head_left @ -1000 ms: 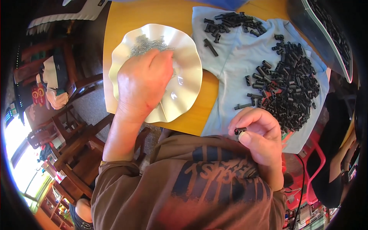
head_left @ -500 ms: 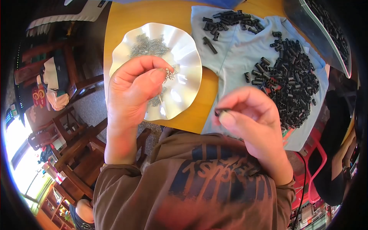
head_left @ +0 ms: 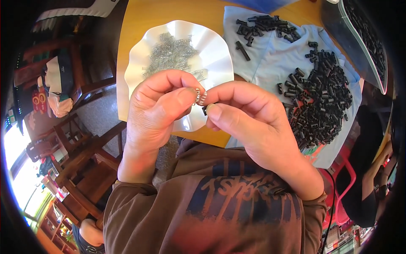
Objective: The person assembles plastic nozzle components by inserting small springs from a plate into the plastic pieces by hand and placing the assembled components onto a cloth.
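Observation:
Between the thumb and forefinger of my left hand (head_left: pixel 158 110) are small metal coil springs (head_left: pixel 200 97), whose exact number I cannot tell. My right hand (head_left: pixel 249 116) pinches a small black plastic part (head_left: pixel 204 111), mostly covered by the fingertips. Both hands meet over the near edge of a white wavy-rimmed plate (head_left: pixel 218 55), and the right forefinger is at the springs. A heap of loose springs (head_left: pixel 171 53) lies on the plate. To the right, a large pile of black cylindrical parts (head_left: pixel 323 101) rests on a light blue cloth (head_left: pixel 266 63).
A smaller group of black parts (head_left: pixel 268 27) lies at the cloth's far end. A clear bin (head_left: pixel 363 46) of similar parts stands at the far right. The wooden table (head_left: pixel 139 17) ends just in front of me. Wooden chairs (head_left: pixel 91 169) stand at left, a red chair (head_left: pixel 349 182) at right.
My right hand has moved left with the black part, up to the springs in my left hand. The left hand has shifted slightly right and down. The whole view has shifted a little.

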Motion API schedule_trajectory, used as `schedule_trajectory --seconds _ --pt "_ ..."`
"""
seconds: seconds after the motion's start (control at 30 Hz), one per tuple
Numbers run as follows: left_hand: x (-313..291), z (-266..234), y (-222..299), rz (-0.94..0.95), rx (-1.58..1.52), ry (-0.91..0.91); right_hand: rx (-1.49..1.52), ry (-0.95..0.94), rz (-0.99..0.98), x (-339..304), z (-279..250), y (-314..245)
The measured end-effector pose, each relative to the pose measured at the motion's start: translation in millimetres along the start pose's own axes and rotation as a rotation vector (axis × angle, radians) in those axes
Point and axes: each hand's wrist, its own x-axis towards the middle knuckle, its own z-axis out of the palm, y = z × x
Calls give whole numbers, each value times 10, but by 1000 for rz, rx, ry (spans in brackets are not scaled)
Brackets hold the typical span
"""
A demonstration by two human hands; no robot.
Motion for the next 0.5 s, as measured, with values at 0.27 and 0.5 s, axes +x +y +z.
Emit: schedule_trajectory --seconds 0.27,0.5 --pt "-30 -25 14 140 185 22 -10 21 40 69 45 25" --pt "-46 -65 22 143 190 -23 -18 -1 -27 105 24 64"
